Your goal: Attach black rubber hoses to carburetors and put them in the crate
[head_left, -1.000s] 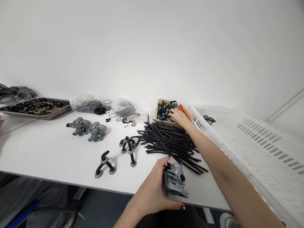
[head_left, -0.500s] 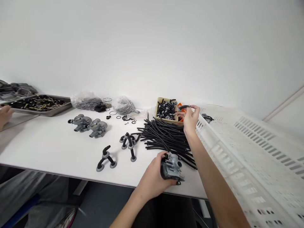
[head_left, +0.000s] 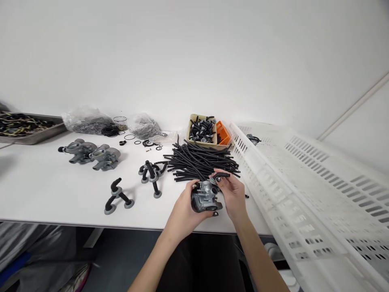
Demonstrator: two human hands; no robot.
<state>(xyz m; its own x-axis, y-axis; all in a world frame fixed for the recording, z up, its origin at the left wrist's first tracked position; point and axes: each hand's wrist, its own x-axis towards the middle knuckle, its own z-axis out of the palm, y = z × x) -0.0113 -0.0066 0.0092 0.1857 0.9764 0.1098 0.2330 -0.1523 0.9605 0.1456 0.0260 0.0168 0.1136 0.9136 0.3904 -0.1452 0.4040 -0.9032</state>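
Observation:
My left hand [head_left: 181,214] is closed around a grey metal carburetor [head_left: 204,198], held above the front of the table. In my right hand [head_left: 234,195], thumb and fingers pinch a short black hose [head_left: 222,175] with a grey ring at one end. That ringed end is at the carburetor's top right side; whether they touch I cannot tell. Just behind the hands lies a pile of long black tubes [head_left: 197,159]. To the left, short black hoses with grey rings [head_left: 117,190] stand leaning together, with another cluster [head_left: 151,174] behind.
Two more carburetors [head_left: 105,156] sit at left. A yellow bin [head_left: 190,125] of ringed hoses and an orange basket [head_left: 224,130] stand at the back. Bagged parts [head_left: 86,119] and a metal tray [head_left: 45,134] line the wall. A white perforated crate [head_left: 273,182] fills the right side.
My right hand has come back from the bins with the ringed hose and is now beside the carburetor. The view has turned slightly right. Another person's hand at far left has left view.

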